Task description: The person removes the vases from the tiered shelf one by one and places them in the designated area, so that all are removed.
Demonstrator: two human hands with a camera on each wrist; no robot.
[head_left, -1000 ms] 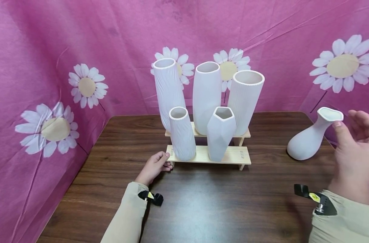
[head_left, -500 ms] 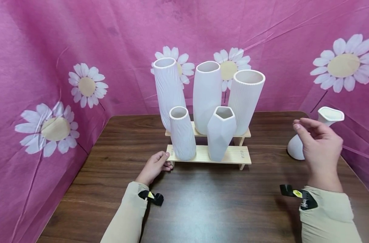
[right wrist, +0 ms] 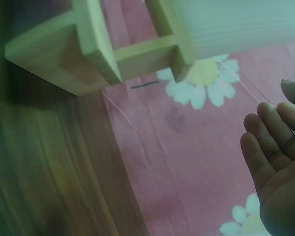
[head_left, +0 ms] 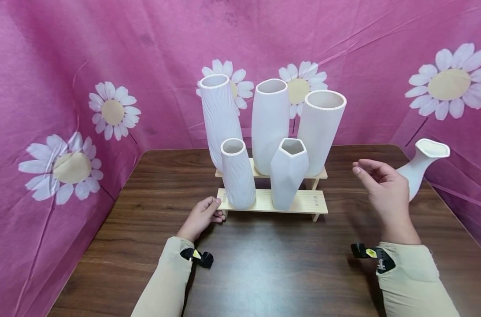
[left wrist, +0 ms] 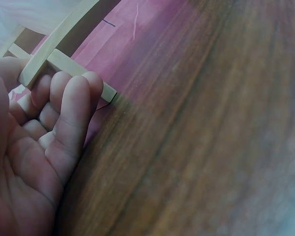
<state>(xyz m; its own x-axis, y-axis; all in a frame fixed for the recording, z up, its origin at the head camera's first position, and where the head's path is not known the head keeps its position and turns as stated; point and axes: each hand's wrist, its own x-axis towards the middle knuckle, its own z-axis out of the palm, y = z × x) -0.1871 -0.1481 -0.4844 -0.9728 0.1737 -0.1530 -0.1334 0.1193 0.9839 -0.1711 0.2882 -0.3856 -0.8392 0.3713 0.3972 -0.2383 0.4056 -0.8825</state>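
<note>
1. At centre left of the frame, the left end of the lower board of the wooden stand (head_left: 304, 201) is pinched between the thumb and bent fingers of the left hand (head_left: 200, 216).
2. Mid-frame, the stand is set with its long axis left to right, between the hands; it is touched by the left, and its right end is left well apart from the right.
3. Above the boards, left to right, are seen a tall wavy vase (head_left: 221, 121), a short textured vase (head_left: 238, 176), a smooth vase (head_left: 270, 127), a faceted vase (head_left: 289, 176) and a ribbed vase (head_left: 323, 127), all upright.
4. At centre right, nothing is held by the right hand (head_left: 385, 189); its fingers are loosely bent.
5. Farther right, the body of the curved vase (head_left: 416, 171) is mostly hidden by that hand.
</note>
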